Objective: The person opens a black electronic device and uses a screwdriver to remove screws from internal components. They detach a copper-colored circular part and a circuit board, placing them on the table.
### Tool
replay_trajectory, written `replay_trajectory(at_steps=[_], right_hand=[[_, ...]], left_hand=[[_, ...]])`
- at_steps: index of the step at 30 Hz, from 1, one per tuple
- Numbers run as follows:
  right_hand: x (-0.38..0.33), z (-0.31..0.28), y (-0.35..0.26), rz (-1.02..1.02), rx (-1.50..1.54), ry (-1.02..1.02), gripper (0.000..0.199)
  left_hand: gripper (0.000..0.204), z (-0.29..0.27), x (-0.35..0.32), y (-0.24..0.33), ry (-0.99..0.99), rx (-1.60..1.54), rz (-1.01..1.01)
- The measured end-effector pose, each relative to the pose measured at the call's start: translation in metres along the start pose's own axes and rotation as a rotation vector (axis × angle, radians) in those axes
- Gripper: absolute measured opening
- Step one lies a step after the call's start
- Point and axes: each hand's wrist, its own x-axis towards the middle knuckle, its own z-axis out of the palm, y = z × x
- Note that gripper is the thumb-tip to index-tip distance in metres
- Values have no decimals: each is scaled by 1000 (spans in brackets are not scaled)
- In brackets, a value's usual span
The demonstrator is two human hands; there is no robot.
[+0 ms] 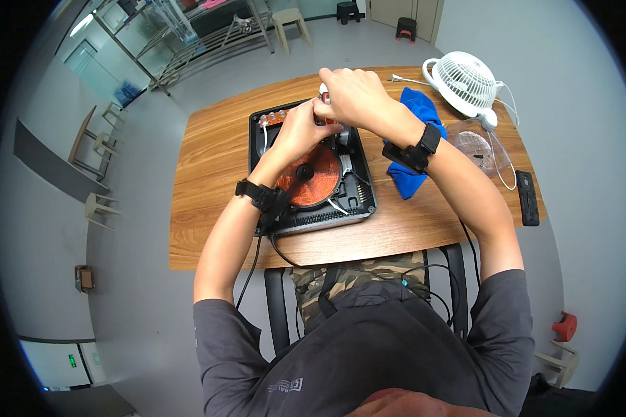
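Indoors, hands (300, 131) over opened appliance (320, 174), pale print (286, 385) on shirt (375, 347)

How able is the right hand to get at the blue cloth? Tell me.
Probably yes: the blue cloth lies just right of the opened induction cooker, with no object seen resting on it. The right hand would likely have to release the red-and-white tool first.
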Motion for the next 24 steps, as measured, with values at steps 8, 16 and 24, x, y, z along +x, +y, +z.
replay_trajectory(at_steps=[8, 16, 24], right_hand=[[-4, -2, 3, -101, -32, 65, 47], [3, -10, -1, 90, -15, -117, 49], [-4, -5, 1, 1, 72, 18, 49]], left_hand=[[36, 0, 2, -10, -43, -2, -3], [36, 4, 3, 1, 35, -1, -35], [36, 1, 2, -14, -51, -45, -1]])
